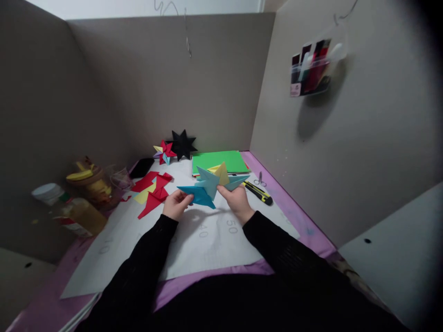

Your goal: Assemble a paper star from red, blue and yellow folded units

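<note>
Head view: at the centre of the frame, the person holds a light-blue and yellow origami assembly (210, 182) above a white numbered sheet (194, 253). The left hand (176, 204) pinches a darker blue folded piece (200, 197) at its left end; the right hand (237, 201) grips the assembly's light-blue paper, thumb on top. Red folded papers (154, 201) lie left of centre, a multicoloured paper star (166, 151) farther up. Right of centre are a yellow-and-black utility knife (258, 192) and scissors (260, 180).

Both hands (237, 201) pinch, arms (145, 265) reaching forward.
</note>
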`<state>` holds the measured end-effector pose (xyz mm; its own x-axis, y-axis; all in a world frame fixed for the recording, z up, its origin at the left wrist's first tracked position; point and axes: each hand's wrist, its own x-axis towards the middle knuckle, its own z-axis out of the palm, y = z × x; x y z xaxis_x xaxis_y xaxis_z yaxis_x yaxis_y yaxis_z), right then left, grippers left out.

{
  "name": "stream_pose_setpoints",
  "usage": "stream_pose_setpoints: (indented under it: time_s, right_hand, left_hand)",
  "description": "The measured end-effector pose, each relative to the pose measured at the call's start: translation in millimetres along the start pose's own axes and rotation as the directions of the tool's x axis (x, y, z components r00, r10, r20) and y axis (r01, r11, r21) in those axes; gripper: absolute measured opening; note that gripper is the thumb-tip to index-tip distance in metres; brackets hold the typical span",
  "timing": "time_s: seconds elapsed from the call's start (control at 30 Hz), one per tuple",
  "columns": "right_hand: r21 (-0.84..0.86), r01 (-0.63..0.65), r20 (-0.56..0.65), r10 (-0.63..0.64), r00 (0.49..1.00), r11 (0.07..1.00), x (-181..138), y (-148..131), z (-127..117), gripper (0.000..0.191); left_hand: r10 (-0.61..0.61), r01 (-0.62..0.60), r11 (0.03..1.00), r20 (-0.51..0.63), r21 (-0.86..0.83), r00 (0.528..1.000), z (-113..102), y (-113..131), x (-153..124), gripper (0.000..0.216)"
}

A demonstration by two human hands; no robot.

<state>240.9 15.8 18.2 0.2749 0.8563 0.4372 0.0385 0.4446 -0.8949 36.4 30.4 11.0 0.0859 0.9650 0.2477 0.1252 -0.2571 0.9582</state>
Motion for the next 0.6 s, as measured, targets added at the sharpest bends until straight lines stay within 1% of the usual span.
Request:
stream_pose_setpoints:
  time_s: [0.07,0.23,0.43,0.6]
  right_hand:
    - [-0.015,-0.002,0.001,0.002,1.000,1.000,0.1,0.3,0.0,0.023]
    - [-0.051,-0.003,0.032,0.004,0.999,0.999,0.7,-0.8,0.4,0.022]
    - [-0.040,-0.018,0.047,0.020,0.999,0.999,0.1,-4.5,1.7,0.024]
    - [0.008,-0.051,0.099,0.050,0.994,0.999,-1.5,-3.8,3.0,0.028]
  left_hand:
    - [0.005,-0.005,1.000,-0.015,-0.003,1.000,0.5,0.9,-0.5,0.027]
    - [0.005,-0.005,1.000,-0.007,-0.004,1.000,1.1,3.7,-1.8,0.028]
    - [-0.018,0.018,1.000,0.022,-0.002,1.000,3.3,4.2,-3.8,0.029]
    - [-0.033,0.032,0.999,0.024,0.031,0.999,6.8,4.1,-5.3,0.029]
